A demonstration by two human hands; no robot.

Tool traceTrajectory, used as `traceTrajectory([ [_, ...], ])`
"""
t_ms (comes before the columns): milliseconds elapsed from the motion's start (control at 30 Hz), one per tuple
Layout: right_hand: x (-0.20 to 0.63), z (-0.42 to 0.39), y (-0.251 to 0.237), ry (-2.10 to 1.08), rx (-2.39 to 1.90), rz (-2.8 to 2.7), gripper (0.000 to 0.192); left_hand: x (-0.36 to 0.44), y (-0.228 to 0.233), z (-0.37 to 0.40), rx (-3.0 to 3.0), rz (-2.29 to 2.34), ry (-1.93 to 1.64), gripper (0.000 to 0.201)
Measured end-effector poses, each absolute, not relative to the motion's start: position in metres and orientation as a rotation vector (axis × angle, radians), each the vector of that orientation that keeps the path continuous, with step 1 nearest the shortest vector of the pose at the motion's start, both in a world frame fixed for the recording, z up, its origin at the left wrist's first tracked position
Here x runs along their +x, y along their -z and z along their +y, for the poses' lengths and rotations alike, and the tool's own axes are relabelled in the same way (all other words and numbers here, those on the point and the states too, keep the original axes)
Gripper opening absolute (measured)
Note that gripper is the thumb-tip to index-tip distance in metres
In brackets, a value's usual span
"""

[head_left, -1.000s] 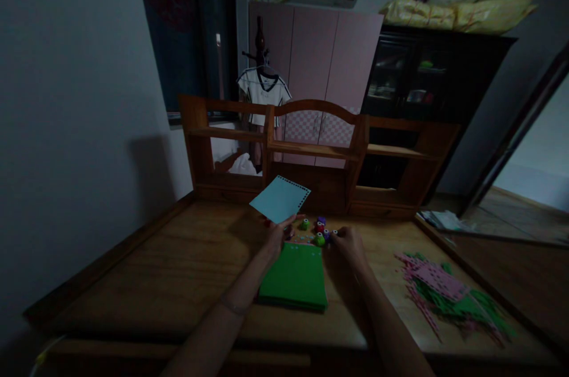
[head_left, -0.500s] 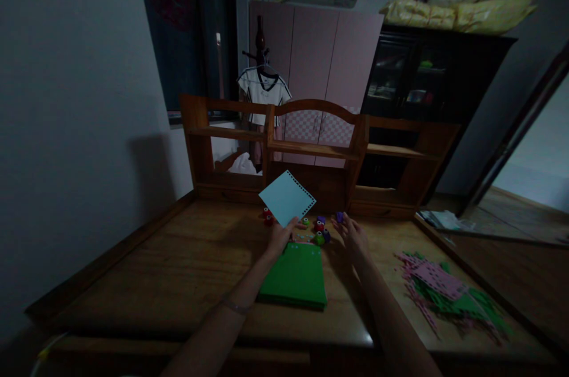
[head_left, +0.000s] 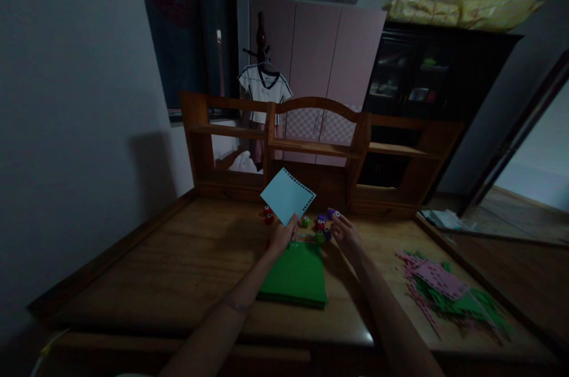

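My left hand pinches the lower corner of a light blue paper square. The sheet is tilted up, with dark holes lined along its upper right and lower right edges. To its right, my right hand grips a small purple piece with a round white eye between thumb and fingers, apart from the paper. Below the left hand lies a stack of green sheets. Between the hands sit similar small eyed pieces: a green one, a red one and others. Two red ones sit left of the paper.
A loose heap of pink and green punched scraps lies on the right of the wooden table. Wooden shelves stand along the back edge. A wall borders the left side.
My right hand has shifted slightly left and turned the purple piece, so its eye now shows. My left hand and the blue paper have moved only slightly.
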State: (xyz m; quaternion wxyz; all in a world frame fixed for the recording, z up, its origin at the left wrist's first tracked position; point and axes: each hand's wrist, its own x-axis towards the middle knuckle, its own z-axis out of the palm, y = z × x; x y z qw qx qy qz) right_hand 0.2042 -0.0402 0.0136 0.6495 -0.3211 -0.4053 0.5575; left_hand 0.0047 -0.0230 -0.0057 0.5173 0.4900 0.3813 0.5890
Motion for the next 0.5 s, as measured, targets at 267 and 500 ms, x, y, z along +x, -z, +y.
traceTrajectory([
  [267,0.191,-0.055,-0.025,-1.303,-0.752,-1.072,0.041,0.008,0.006,-0.029,1.319,0.896,-1.356,0.042],
  [500,0.181,-0.058,-0.021,-1.346,-0.777,-1.123,0.031,0.01,-0.002,-0.037,1.419,1.003,-1.381,0.036],
])
